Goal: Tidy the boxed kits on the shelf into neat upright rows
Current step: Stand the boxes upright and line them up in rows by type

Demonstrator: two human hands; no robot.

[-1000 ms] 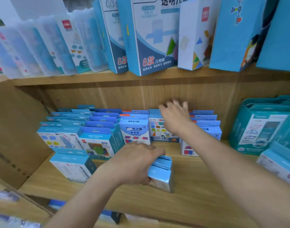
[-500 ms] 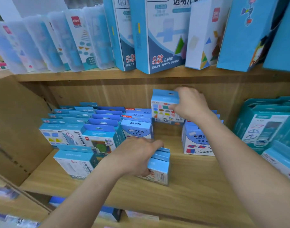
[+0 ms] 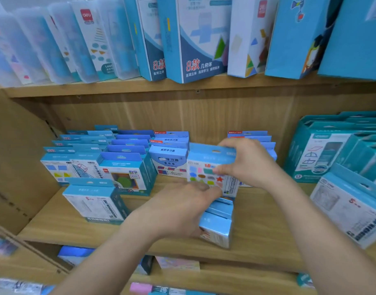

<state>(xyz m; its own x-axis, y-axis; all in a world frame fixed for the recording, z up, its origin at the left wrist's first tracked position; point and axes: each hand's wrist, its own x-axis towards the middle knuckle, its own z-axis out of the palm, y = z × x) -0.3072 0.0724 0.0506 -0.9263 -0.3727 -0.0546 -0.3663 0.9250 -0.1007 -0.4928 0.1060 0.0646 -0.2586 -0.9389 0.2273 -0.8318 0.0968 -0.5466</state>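
Right hand (image 3: 250, 162) has brought the shapes box (image 3: 204, 167) down, pinching it just behind the front stack (image 3: 219, 224); left hand (image 3: 178, 209) grips that stack on the shelf (image 3: 55, 220)

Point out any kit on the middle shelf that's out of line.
The tipped box the left hand grips lies at the front, away from the rows. A lone box stands ahead of the left rows. The right hand holds a shapes box, not yet slotted in.
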